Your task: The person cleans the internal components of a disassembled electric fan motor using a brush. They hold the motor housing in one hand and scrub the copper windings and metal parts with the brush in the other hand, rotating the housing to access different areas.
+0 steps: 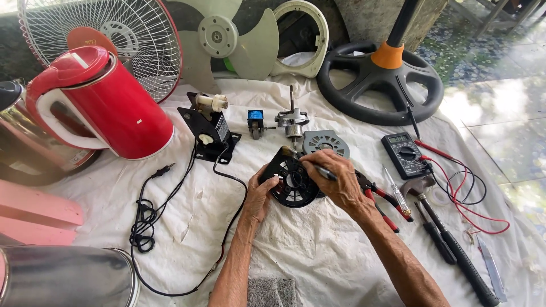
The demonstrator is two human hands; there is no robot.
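Black plastic motor housing (293,183), round and slotted, lying at the middle of the white cloth (318,250); left hand (260,196) closed on its left rim, thumb over the edge; right hand (335,179) resting over its right side, fingers pinched shut around a slim dark tool (319,169) whose tip meets the housing top. Grey vented cover (325,142) just behind. Red-handled pliers (384,200) beside the right wrist. Multimeter (405,154) with red leads to the right; hammer (449,239) near it. Red kettle (108,102) far left; fan grille (114,34) behind it
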